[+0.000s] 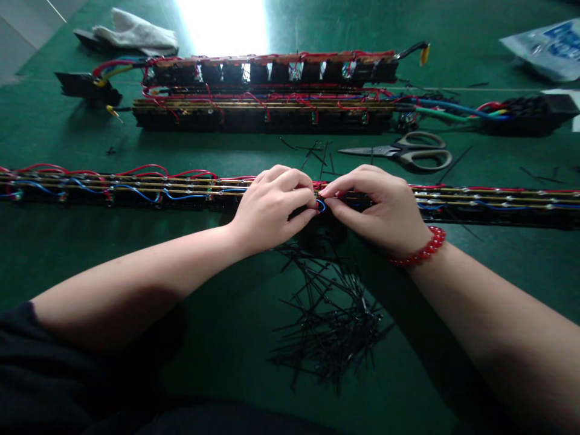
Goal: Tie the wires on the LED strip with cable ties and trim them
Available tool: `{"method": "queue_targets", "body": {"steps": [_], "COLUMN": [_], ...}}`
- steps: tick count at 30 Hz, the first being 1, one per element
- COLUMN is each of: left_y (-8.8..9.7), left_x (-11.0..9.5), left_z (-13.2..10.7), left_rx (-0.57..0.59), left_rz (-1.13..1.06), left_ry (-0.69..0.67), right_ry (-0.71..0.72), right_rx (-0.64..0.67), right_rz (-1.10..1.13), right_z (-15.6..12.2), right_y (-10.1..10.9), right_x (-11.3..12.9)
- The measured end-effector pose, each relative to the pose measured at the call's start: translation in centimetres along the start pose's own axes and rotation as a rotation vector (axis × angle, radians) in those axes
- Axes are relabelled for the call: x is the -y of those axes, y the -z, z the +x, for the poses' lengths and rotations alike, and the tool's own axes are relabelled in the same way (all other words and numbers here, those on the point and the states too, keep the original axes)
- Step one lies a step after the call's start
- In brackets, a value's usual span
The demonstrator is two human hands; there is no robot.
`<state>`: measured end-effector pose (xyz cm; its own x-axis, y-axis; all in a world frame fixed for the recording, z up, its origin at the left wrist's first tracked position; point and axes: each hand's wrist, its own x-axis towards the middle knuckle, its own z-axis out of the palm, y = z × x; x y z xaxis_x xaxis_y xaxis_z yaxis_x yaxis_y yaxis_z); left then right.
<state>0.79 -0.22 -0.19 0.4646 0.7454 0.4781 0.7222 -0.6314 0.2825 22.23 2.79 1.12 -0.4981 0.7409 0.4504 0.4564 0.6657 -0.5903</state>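
Observation:
A long black terminal strip [136, 193] with brass rails and red and blue wires runs across the green table. My left hand [272, 205] and my right hand [376, 208] meet at its middle. Both are curled, fingertips pinched together on a loop of blue wire [321, 205] at the strip. A red bead bracelet [419, 249] is on my right wrist. A loose heap of black cable ties [330, 308] lies just below my hands.
Two more wired strips [272, 90] lie side by side farther back. Scissors [408, 151] rest to their front right, with cut tie ends [317, 151] nearby. White cloth [136, 33] sits at the back left, a plastic bag [548, 45] at the back right.

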Motion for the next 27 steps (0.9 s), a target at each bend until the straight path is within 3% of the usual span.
{"method": "queue_targets", "body": {"steps": [27], "left_y": [-0.16], "left_x": [-0.11], "left_z": [-0.11], "left_rx": [-0.036], "left_rz": [-0.033], "left_ry": [0.034], "right_ry": [0.010], "right_rx": [0.005], "right_rz": [0.029], "right_z": [-0.05], "right_y": [0.29], "right_x": [0.26]}}
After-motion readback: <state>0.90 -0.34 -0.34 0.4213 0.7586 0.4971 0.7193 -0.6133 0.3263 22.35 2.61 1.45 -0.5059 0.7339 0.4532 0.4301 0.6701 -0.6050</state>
